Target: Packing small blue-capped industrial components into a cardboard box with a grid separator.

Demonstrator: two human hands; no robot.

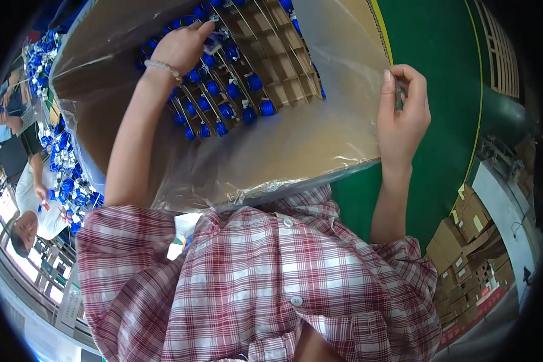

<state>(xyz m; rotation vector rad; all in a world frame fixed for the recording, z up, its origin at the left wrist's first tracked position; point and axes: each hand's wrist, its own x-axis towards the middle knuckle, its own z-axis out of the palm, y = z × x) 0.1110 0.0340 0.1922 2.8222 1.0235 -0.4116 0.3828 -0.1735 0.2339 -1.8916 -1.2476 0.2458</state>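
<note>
My left hand (pixel 184 51), with a beaded bracelet at the wrist, reaches into a large cardboard box lined with clear plastic. Its fingers are closed over the cell dividers, and a small whitish, purplish piece shows just under the fingertips; what exactly they hold is hidden. Around it, blue coiled parts with white ends (pixel 233 90) sit in rows in the cardboard divider grid (pixel 283 66). My right hand (pixel 404 114) is at the right rim of the box, thumb and curled fingers closed on the edge of the plastic liner (pixel 350 130).
Beyond the box's left side, many more blue parts (pixel 63 151) lie heaped along a bench, where a co-worker in a white top (pixel 33 196) handles some. Green floor (pixel 431 42) with yellow lines runs to the right. Stacked cartons (pixel 464 241) and a wooden pallet (pixel 502 54) stand there.
</note>
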